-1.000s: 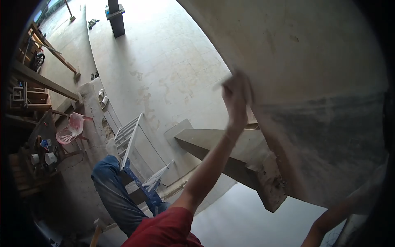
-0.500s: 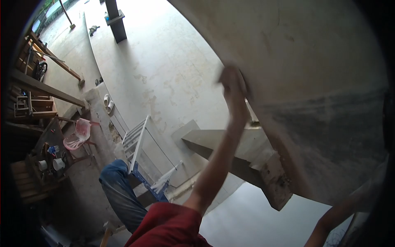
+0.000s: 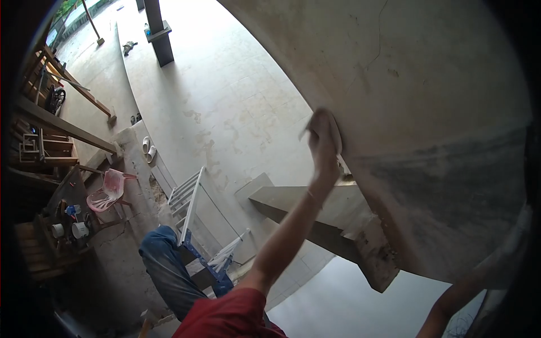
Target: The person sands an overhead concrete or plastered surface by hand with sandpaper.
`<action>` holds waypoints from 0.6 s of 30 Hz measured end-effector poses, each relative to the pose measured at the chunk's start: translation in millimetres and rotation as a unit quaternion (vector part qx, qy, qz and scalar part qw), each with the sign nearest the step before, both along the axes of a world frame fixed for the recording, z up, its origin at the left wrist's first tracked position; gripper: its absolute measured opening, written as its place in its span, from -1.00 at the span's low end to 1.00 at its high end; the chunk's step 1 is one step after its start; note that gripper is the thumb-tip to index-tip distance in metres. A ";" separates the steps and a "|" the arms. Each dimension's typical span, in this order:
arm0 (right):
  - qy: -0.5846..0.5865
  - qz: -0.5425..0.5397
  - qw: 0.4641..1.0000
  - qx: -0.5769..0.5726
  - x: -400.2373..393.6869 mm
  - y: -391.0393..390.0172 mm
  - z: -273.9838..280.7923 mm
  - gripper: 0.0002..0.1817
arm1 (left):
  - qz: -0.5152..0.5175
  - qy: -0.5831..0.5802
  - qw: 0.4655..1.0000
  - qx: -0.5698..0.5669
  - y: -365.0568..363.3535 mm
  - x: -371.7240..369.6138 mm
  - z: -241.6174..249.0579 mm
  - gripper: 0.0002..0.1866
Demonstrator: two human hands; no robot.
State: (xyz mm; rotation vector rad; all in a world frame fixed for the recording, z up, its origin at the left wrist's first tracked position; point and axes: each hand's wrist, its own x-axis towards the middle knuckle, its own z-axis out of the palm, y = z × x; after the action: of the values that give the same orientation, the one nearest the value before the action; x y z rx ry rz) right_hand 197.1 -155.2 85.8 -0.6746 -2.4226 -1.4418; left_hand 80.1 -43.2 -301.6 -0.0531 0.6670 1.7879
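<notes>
My left hand (image 3: pixel 322 132) is closed round a thin, pale-edged sheet that looks like sandpaper (image 3: pixel 337 137), pressed at the edge of a curved plastered surface (image 3: pixel 406 96). The hand is slightly blurred, so the sheet shows only in part. That surface is grey-beige, with a fine crack near the top and a broad dark smear lower down. At the lower right, my right forearm (image 3: pixel 451 301) reaches up to the same surface. My right hand (image 3: pixel 510 239) is faint in the dark rim of the view, and its fingers cannot be made out.
Below my left arm, a concrete beam (image 3: pixel 304 203) juts out with a rough, broken end. A white and blue ladder (image 3: pixel 189 205) stands near my jeans-clad leg (image 3: pixel 169 265). Far below are a pink plastic chair (image 3: pixel 110 191), white shoes (image 3: pixel 149 150) and a dark post (image 3: pixel 160 42).
My left hand has moved down a little along the edge of the plastered surface, still holding the sheet. The whole view has shifted slightly.
</notes>
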 end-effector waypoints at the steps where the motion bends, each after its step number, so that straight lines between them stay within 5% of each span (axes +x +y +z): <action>1: 0.005 -0.007 1.000 0.005 1.5 -0.8 -0.1 -0.58 | 0.014 0.015 1.000 0.016 11.6 -15.4 -1.7 -0.19; 5: 0.012 -0.011 1.000 0.008 -0.8 -1.4 -0.9 -0.58 | 0.037 0.103 0.975 0.191 56.2 -74.6 -15.0 -0.12; 9: -0.001 -0.009 1.000 0.009 -1.8 3.4 0.9 -0.58 | 0.004 -0.042 0.996 0.080 6.2 -19.0 11.6 -0.08; 12: 0.035 -0.049 0.998 0.014 5.2 -1.2 -1.7 -0.57 | 0.005 0.056 0.998 -0.004 35.0 -54.6 8.7 -0.12; 15: 0.117 -0.108 0.987 0.003 13.1 -10.3 -2.8 -0.57 | -0.026 0.045 0.986 0.157 108.0 -116.6 -40.3 -0.07; 18: -0.093 0.012 0.996 -0.011 4.4 6.8 13.2 -0.58 | -0.019 0.019 0.986 0.166 88.0 -92.2 -24.4 -0.05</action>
State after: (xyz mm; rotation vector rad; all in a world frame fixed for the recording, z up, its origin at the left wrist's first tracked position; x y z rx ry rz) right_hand 201.6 -148.4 99.0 -0.5359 -2.5785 -1.5327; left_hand -12.1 44.8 -325.9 0.2195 0.3864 1.8448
